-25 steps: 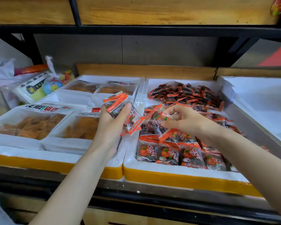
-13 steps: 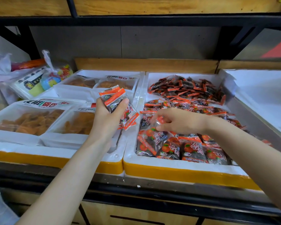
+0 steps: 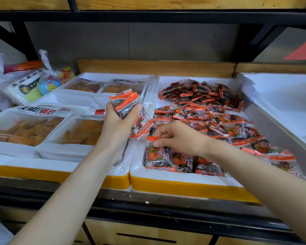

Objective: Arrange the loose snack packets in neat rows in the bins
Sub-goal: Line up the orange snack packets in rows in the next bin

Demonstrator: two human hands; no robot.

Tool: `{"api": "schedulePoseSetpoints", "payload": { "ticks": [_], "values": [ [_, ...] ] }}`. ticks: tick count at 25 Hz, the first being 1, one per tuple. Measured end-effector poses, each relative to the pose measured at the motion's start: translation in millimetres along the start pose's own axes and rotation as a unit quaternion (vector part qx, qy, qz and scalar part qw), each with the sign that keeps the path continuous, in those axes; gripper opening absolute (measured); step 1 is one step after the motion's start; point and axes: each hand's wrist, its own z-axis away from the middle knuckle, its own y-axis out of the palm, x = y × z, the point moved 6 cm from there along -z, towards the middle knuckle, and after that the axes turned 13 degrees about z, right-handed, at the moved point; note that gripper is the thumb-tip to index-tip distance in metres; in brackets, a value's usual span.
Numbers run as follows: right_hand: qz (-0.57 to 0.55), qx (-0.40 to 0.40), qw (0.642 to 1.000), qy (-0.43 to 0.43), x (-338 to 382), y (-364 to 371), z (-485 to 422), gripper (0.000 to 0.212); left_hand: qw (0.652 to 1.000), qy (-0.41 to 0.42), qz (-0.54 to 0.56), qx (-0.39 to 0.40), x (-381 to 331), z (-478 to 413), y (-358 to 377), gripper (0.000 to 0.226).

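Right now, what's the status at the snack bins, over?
Left hand grips a stack of packets. Right hand pinches the front-row packet by its top edge in the white bin. Loose heap lies behind the row.

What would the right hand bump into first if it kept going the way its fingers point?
The right hand points left, pinching a front-row packet. Straight on, it would probably meet the bin's white left wall first; the bundle of packets in the left hand hangs close, so depth is unsure.
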Motion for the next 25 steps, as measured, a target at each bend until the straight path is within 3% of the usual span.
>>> {"api": "schedulePoseSetpoints", "payload": {
  "ticks": [4, 8, 12, 15, 17, 19, 22, 25],
  "values": [
    [0.062, -0.052, 0.996, -0.022, 3, 2, 9, 0.027, 1.0, -0.008, 0.002, -0.005, 4, 1, -3, 0.035],
    [0.121, -0.004, 0.99, -0.074, 6, 5, 25, 0.044, 1.0, -0.009, -0.003, -0.007, 6, -2, -4, 0.039],
    [0.137, -0.024, 0.986, -0.087, 9, 12, 30, 0.044, 0.999, -0.033, -0.022, 0.009, 15, 0, 5, 0.036],
    [0.029, -0.11, 0.993, -0.018, 4, -3, 36, 0.023, 0.999, -0.041, -0.009, 0.034, 18, 4, 12, 0.035],
    [-0.087, -0.17, 0.981, 0.044, -3, -18, 42, 0.024, 0.997, -0.043, -0.012, 0.06, 18, 7, 19, 0.04],
    [-0.159, -0.169, 0.97, 0.066, -4, -24, 46, 0.029, 0.994, -0.049, -0.029, 0.092, 20, 13, 29, 0.039],
    [-0.156, -0.167, 0.971, 0.072, -5, -29, 49, 0.032, 0.986, -0.069, -0.04, 0.145, 21, 26, 48, 0.043],
    [-0.204, -0.164, 0.959, 0.106, -19, -34, 57, 0.029, 0.984, -0.097, -0.021, 0.146, 25, 33, 57, 0.051]
  ]
}}
